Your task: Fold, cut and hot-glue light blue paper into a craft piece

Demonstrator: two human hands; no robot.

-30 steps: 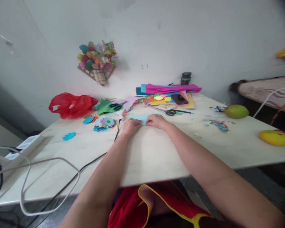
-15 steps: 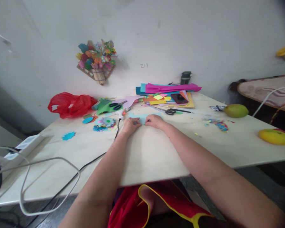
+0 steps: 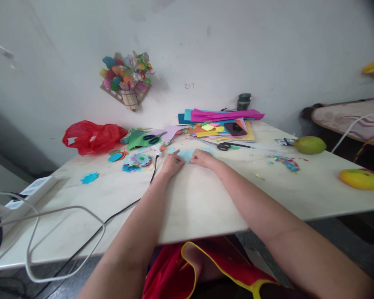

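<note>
A light blue sheet of paper (image 3: 187,155) lies flat on the table between my hands. My left hand (image 3: 172,163) is at its left side, index finger lifted and stretched forward, with the thumb and other fingers closed at the paper's edge. On the right, my right hand (image 3: 203,158) is closed, its curled fingertips pinching the sheet. Parts of the paper are hidden behind both hands. Left of my left hand lie a white glue gun (image 3: 157,148) and a stack of paper flowers (image 3: 137,161).
Black-handled scissors (image 3: 223,146) lie beyond my right hand; another pair of scissors (image 3: 152,138) rests on green paper. A phone (image 3: 236,129) tops coloured sheets. At left are a red plastic bag (image 3: 92,137) and a power strip (image 3: 34,191). A green mango (image 3: 309,145) sits right.
My left index finger has lifted and straightened away from the thumb, showing more of the paper between the hands. My right hand has barely moved.
</note>
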